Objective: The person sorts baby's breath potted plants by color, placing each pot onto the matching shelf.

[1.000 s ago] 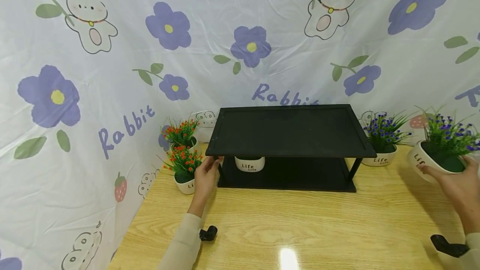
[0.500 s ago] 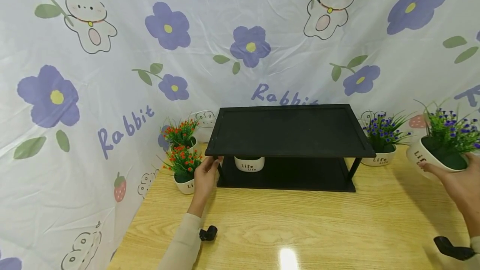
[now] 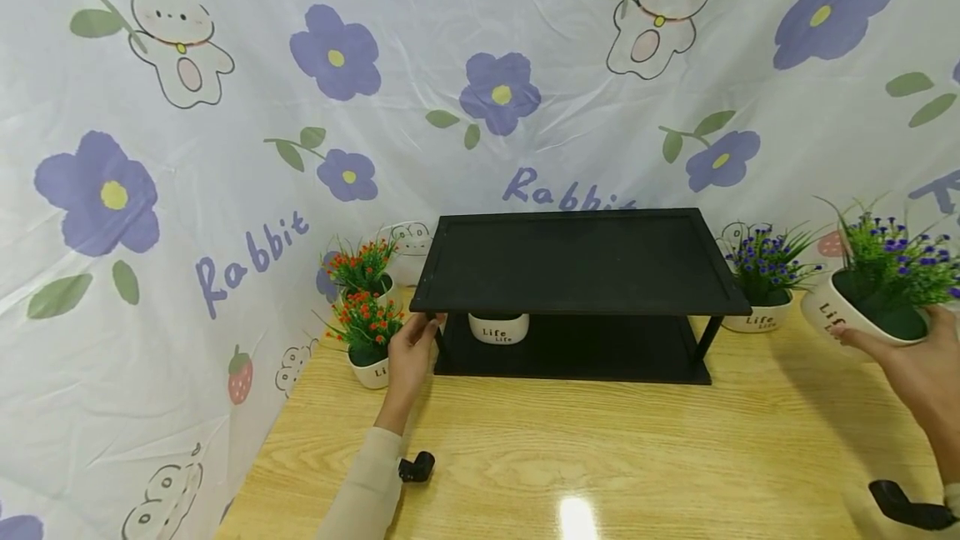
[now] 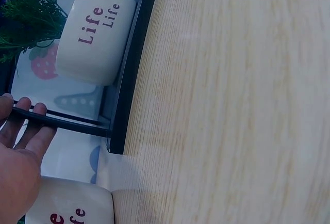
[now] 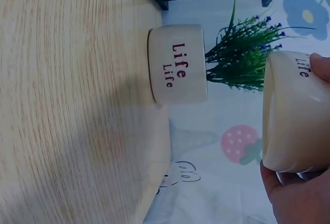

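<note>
My left hand (image 3: 408,361) grips the front left post (image 4: 64,123) of a black two-tier shelf (image 3: 585,265), fingers around it in the left wrist view. At the far right, my right hand (image 3: 918,361) holds a white "Life" flowerpot (image 3: 858,311) with purple flowers, thumb on its front and fingers behind. The pot's base hangs above the table, shadow below, and it tilts slightly. Another purple-flowered pot (image 5: 178,64) stands by the shelf's right end. On the lower tier sits one more white pot (image 4: 95,35), its plant hidden under the top board in the head view.
Two orange-flowered pots, a front one (image 3: 371,369) and a rear one (image 3: 365,261), stand left of the shelf, close to my left hand. A patterned cloth (image 3: 247,82) hangs behind the wooden table (image 3: 510,457).
The right hand has lifted the purple-flowered pot a little higher and moved it slightly left. The left hand and shelf have stayed in place.
</note>
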Demonstrator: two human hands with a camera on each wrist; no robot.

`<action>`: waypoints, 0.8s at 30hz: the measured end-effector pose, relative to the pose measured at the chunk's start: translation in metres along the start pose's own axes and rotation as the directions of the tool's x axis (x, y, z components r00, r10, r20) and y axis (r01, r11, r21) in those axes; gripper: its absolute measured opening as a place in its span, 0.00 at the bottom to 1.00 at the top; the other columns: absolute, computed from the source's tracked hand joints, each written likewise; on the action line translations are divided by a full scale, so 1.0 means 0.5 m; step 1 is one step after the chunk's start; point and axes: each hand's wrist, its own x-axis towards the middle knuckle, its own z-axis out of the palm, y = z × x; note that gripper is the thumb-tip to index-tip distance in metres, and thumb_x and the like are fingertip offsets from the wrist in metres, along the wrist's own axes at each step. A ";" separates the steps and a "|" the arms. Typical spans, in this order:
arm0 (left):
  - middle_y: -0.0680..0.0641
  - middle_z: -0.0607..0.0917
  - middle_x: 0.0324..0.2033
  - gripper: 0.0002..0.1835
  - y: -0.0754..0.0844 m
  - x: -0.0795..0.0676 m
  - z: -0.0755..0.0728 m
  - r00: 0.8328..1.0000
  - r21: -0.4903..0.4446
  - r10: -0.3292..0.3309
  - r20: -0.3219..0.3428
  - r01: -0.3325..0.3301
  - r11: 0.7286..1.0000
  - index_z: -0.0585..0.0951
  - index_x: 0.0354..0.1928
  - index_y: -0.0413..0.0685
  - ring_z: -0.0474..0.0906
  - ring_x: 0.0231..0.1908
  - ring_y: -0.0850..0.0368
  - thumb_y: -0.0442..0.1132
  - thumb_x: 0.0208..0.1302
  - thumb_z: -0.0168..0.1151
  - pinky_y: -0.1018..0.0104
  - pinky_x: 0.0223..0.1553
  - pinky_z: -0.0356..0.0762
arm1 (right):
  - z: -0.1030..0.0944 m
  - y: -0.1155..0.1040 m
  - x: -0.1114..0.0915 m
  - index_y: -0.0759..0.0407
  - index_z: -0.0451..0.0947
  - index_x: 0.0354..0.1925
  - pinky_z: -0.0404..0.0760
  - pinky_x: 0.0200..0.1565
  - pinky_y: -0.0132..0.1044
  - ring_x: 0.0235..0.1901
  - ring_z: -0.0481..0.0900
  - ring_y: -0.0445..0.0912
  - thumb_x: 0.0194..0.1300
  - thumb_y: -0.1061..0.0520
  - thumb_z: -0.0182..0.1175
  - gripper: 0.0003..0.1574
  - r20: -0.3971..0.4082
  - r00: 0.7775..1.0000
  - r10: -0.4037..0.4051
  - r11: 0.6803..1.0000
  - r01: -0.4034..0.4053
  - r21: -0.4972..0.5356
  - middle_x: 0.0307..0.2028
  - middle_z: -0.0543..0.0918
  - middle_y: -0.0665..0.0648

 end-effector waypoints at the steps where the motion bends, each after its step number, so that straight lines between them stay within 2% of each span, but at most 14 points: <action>1: 0.39 0.89 0.58 0.15 0.000 0.001 0.001 1.000 -0.003 0.004 0.002 -0.004 1.000 0.86 0.63 0.52 0.85 0.62 0.46 0.40 0.81 0.60 0.48 0.68 0.81 | 0.000 -0.001 -0.002 0.64 0.27 0.85 0.43 0.74 0.83 0.82 0.29 0.76 0.77 0.43 0.61 0.66 0.010 1.000 -0.007 1.000 0.007 0.014 0.83 0.29 0.76; 5: 0.38 0.89 0.58 0.14 -0.003 0.003 0.001 1.000 -0.005 0.015 0.004 -0.015 1.000 0.86 0.62 0.51 0.86 0.62 0.46 0.40 0.82 0.60 0.49 0.68 0.81 | 0.001 0.000 -0.009 0.65 0.24 0.85 0.43 0.73 0.85 0.81 0.30 0.79 0.77 0.47 0.62 0.67 0.042 0.998 -0.042 0.998 0.040 0.048 0.83 0.28 0.77; 10: 0.38 0.89 0.58 0.14 -0.001 0.001 0.001 1.000 0.002 0.018 -0.004 -0.017 1.000 0.86 0.62 0.50 0.86 0.61 0.46 0.40 0.81 0.60 0.49 0.68 0.82 | 0.002 0.005 -0.017 0.62 0.26 0.86 0.44 0.72 0.85 0.81 0.32 0.80 0.74 0.49 0.67 0.69 0.055 0.995 -0.078 0.996 0.076 0.046 0.83 0.32 0.78; 19: 0.36 0.88 0.58 0.15 0.000 0.000 0.001 1.000 0.005 0.009 0.000 -0.009 1.000 0.85 0.64 0.50 0.85 0.62 0.44 0.40 0.81 0.60 0.47 0.69 0.81 | 0.010 0.016 -0.039 0.57 0.18 0.84 0.41 0.68 0.89 0.79 0.23 0.79 0.76 0.50 0.66 0.73 0.138 0.979 -0.152 0.987 0.142 0.080 0.83 0.22 0.74; 21: 0.37 0.88 0.59 0.15 -0.002 0.000 0.001 1.000 0.002 0.005 0.003 -0.005 1.000 0.86 0.64 0.51 0.85 0.62 0.45 0.40 0.82 0.60 0.47 0.69 0.80 | 0.012 0.018 -0.044 0.56 0.19 0.85 0.41 0.68 0.88 0.80 0.25 0.79 0.74 0.50 0.68 0.74 0.141 0.976 -0.167 0.984 0.157 0.082 0.83 0.24 0.74; 24: 0.36 0.88 0.59 0.16 -0.003 0.001 0.001 1.000 0.000 0.005 0.007 -0.005 1.000 0.85 0.64 0.50 0.85 0.62 0.45 0.41 0.82 0.60 0.47 0.70 0.80 | 0.014 0.019 -0.053 0.60 0.23 0.85 0.47 0.66 0.89 0.79 0.33 0.83 0.73 0.49 0.69 0.73 0.161 0.973 -0.164 0.986 0.156 0.057 0.83 0.29 0.77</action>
